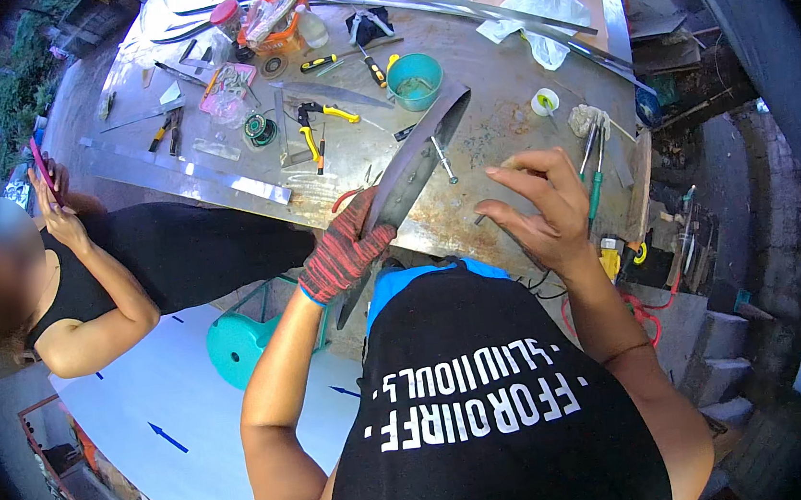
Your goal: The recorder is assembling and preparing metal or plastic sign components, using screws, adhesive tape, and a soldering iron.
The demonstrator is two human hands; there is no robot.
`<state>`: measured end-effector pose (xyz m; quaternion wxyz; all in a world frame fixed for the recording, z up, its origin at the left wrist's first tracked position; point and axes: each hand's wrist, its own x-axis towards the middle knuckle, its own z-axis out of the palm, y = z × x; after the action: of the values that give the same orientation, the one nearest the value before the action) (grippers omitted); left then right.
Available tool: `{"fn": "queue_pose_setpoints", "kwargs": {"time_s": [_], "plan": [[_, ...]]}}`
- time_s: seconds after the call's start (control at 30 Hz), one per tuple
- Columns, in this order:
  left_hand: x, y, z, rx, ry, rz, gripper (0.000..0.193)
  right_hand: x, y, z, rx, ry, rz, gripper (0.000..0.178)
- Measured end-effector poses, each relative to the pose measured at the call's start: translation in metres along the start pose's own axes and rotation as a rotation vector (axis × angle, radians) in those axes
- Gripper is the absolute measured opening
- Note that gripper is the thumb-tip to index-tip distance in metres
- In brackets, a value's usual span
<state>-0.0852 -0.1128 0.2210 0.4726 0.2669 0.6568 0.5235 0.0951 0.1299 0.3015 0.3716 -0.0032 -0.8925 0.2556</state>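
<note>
My left hand (347,247), in a red and black knit glove, is closed round a long, curved dark metal strip (416,164). The strip rises tilted over the table's near edge, its upper end near a teal bowl (414,82). To its right hovers my bare right hand (549,207), thumb and fingers apart. A small dark bit shows by the thumb tip; whether the thumb touches it I cannot tell. A long bolt (446,161) lies between strip and right hand. Red-handled pliers (346,199) lie partly hidden behind the glove.
On the metal-topped table (398,221) lie yellow-handled pliers (321,127), a wire spool (260,129), screwdrivers (373,67), an orange basket (274,37), a small white cup (544,101) and long metal strips (455,11). A person (102,259) holding a phone stands at left, by a teal stool (236,348).
</note>
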Motion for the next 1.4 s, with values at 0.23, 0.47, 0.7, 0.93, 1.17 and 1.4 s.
{"fn": "queue_pose_setpoints", "kwargs": {"time_s": [0.23, 0.47, 0.7, 0.93, 1.17, 1.4], "plan": [[0.004, -0.006, -0.007, -0.019, 0.03, 0.094, 0.062, -0.006, 0.013, -0.005, 0.006, 0.094, 0.079, 0.044], [0.002, -0.002, -0.007, -0.094, 0.007, 0.115, 0.062, -0.008, 0.02, -0.005, 0.021, 0.069, 0.134, 0.041], [0.004, -0.007, -0.003, 0.009, 0.084, 0.211, 0.078, -0.011, 0.025, -0.005, 0.046, 0.043, 0.165, 0.039], [-0.013, -0.021, -0.012, 0.157, 0.231, 0.117, 0.064, -0.049, 0.097, 0.015, -0.008, -0.017, 0.49, 0.027], [-0.054, -0.075, -0.011, 0.09, 0.524, -0.035, 0.053, -0.155, 0.189, 0.058, -0.018, -0.201, 0.853, 0.019], [-0.092, -0.124, -0.007, 0.115, 0.665, -0.295, 0.06, -0.169, 0.216, 0.144, 0.081, -0.374, 0.775, 0.015]]}}
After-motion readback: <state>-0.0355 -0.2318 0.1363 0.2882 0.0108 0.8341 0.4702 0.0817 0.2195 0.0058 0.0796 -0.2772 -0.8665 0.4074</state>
